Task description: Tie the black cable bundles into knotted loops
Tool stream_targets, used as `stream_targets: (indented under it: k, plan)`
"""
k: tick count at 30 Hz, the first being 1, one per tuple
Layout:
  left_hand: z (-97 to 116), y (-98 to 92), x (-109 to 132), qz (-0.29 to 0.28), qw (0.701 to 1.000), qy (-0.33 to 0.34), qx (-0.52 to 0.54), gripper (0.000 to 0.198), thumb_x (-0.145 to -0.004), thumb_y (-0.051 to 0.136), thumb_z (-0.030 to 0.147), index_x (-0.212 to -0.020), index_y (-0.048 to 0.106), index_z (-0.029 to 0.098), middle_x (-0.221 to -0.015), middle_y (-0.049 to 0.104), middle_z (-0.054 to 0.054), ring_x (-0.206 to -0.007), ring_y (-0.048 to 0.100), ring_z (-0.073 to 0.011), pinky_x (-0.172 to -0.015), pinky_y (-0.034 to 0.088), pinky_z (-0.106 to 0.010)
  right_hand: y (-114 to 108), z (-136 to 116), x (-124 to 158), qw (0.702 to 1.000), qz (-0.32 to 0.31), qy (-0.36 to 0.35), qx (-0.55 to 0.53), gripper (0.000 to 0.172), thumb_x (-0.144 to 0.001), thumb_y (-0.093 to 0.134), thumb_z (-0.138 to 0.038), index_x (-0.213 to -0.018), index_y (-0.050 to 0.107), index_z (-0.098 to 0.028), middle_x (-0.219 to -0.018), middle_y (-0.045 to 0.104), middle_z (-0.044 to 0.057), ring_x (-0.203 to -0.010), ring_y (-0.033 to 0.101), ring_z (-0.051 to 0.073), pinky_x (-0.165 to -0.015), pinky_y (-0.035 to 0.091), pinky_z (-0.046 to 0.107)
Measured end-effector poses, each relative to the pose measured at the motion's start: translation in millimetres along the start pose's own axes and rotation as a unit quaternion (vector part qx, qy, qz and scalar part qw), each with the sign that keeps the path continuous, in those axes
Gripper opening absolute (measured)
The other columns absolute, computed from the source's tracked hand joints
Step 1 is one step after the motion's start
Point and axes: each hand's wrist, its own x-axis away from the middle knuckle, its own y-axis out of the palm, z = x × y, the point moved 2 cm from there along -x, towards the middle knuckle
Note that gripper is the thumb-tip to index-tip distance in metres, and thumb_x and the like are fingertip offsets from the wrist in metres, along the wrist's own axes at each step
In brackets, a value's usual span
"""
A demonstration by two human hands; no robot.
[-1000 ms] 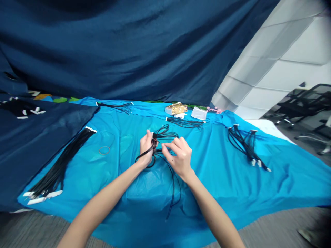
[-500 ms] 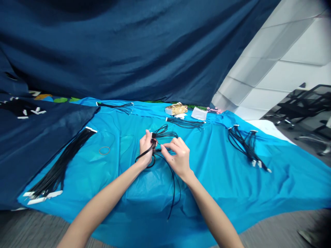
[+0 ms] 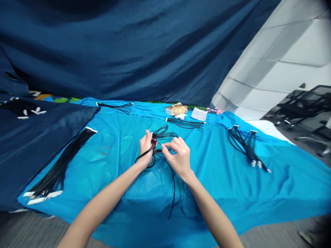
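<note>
My left hand (image 3: 146, 148) is closed around a looped bundle of black wires (image 3: 165, 135) with a pale connector end by the thumb. Wires fan out from it to the right, and a few long ones hang down toward the front of the table. Just right of it, my right hand (image 3: 178, 156) pinches a single thin black wire between thumb and forefinger, drawn away from the bundle. The wire's tip is too small to make out. Part of the bundle is hidden behind my fingers.
A long black wire bundle (image 3: 64, 160) with white connectors lies at left, near an orange ring (image 3: 104, 150). Another bundle (image 3: 243, 146) is at right. Behind my hands are a wire bundle (image 3: 184, 123), a gold box (image 3: 180, 109) and a white packet (image 3: 199, 114).
Almost nothing differs. My right hand has shifted very slightly to the right, still pinching the wire; my left hand keeps its hold on the bundle.
</note>
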Motion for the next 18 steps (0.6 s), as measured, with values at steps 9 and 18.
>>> stream_targets:
  k: [9,18]
  plan:
    - [-0.9,-0.4,-0.5,-0.003,1.000,0.003,0.005,0.052,-0.073,0.045,0.065,-0.057,0.045,0.015,-0.045,0.044,0.002,-0.039,0.035,-0.0063,-0.038,0.025,-0.019,0.6,-2.8,2.4,0.999,0.028,-0.010,0.020,0.019,-0.083,0.053,-0.024,-0.067,0.062,-0.018,-0.059,0.049,0.000,-0.062,0.040,0.012,-0.059,0.033,0.024]
    - [-1.1,-1.2,-0.8,-0.002,1.000,0.011,0.002,0.052,-0.073,0.045,0.065,-0.057,0.046,0.015,-0.045,0.044,0.002,-0.039,0.035,-0.0065,-0.038,0.025,-0.019,1.0,-3.0,1.8,0.999,0.016,-0.018,0.038,0.019,-0.083,0.053,-0.024,-0.067,0.061,-0.018,-0.060,0.050,0.001,-0.063,0.040,0.012,-0.059,0.034,0.024]
